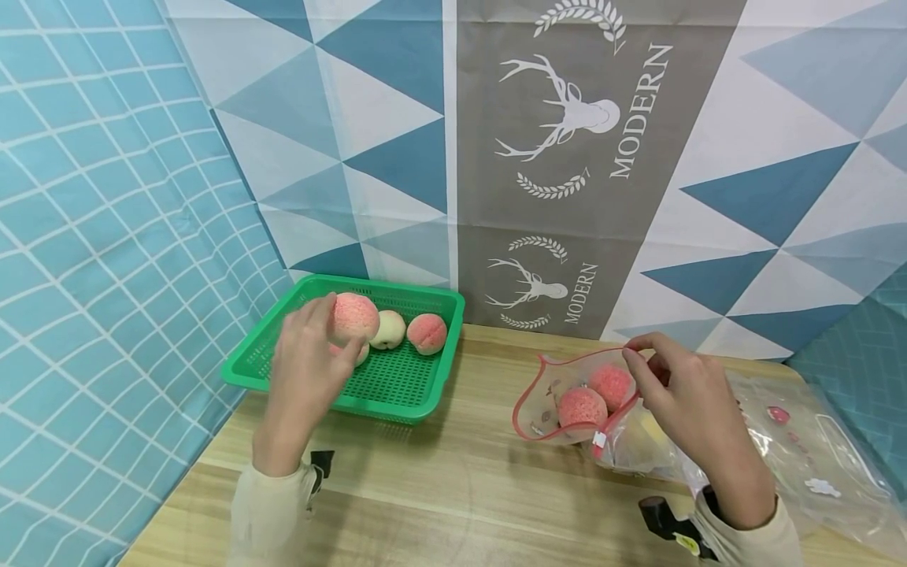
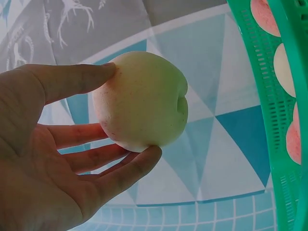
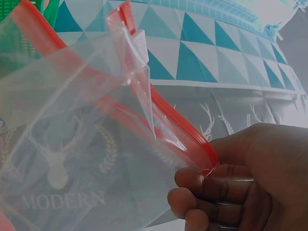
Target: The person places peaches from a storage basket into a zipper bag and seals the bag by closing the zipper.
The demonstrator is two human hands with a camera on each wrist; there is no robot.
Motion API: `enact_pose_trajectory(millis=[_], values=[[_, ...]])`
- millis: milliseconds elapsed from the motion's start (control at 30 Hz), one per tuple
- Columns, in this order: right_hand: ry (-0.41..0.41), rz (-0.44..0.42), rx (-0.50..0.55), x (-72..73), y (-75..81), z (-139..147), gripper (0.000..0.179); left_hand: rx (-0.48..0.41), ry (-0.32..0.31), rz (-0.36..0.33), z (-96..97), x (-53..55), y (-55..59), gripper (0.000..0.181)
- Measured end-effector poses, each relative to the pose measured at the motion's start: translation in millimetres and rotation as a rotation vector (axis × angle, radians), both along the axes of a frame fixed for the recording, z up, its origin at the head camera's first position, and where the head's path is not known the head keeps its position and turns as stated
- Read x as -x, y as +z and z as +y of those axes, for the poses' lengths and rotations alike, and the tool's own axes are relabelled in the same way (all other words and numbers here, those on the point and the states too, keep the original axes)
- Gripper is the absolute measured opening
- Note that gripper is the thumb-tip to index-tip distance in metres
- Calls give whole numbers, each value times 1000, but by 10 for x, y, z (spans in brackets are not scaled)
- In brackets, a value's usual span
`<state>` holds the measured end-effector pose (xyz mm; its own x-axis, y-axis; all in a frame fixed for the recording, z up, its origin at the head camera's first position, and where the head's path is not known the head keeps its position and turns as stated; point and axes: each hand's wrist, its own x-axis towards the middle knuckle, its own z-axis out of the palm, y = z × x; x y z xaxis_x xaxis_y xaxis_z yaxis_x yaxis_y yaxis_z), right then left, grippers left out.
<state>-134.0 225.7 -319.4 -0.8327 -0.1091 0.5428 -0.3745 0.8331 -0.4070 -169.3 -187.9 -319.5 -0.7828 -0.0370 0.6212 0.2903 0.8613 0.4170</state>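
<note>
My left hand point(image 1: 309, 354) holds a pink peach point(image 1: 356, 317) up over the green basket point(image 1: 448, 346). In the left wrist view, thumb and fingertips grip this peach point(image 2: 142, 101) from both sides, its pale greenish side and stem dimple showing. My right hand point(image 1: 697, 394) pinches the red zip edge of a clear zip bag point(image 1: 546, 402) at one corner. The bag's mouth gapes, with two pink peaches point(image 1: 583, 408) inside. In the right wrist view, the red edge point(image 3: 192, 139) runs into the pinch of the right hand point(image 3: 240, 178), a white slider point(image 3: 140, 45) farther along it.
Inside the basket lie a pale peach point(image 1: 388, 330), a pink peach point(image 1: 427, 334) and another partly behind the left hand. More clear plastic bags point(image 1: 815, 465) lie flat on the wooden table point(image 1: 439, 504) at right. Patterned cloth walls point(image 1: 383, 142) stand behind and at left.
</note>
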Motion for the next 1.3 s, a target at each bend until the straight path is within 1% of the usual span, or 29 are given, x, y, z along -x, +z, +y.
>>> enact_pose_trajectory(millis=[200, 367, 633, 767, 967, 1300], values=[[-1, -6, -2, 5, -1, -1, 16, 18, -16, 16, 92, -48, 18, 61], [0, -9, -3, 10, -1, -3, 17, 30, -37, 31, 185, -97, 44, 61], [9, 5, -6, 16, -2, -1, 15, 63, -117, 86, 354, -166, 64, 63], [13, 15, -9, 20, 2, -2, 13, 64, -134, 111, 407, -198, 77, 64], [9, 12, -9, 16, 9, -3, 14, 73, -157, 118, 489, -259, 103, 67], [12, 11, -7, 14, 3, -6, 13, 92, -226, 160, 620, -316, 89, 68]])
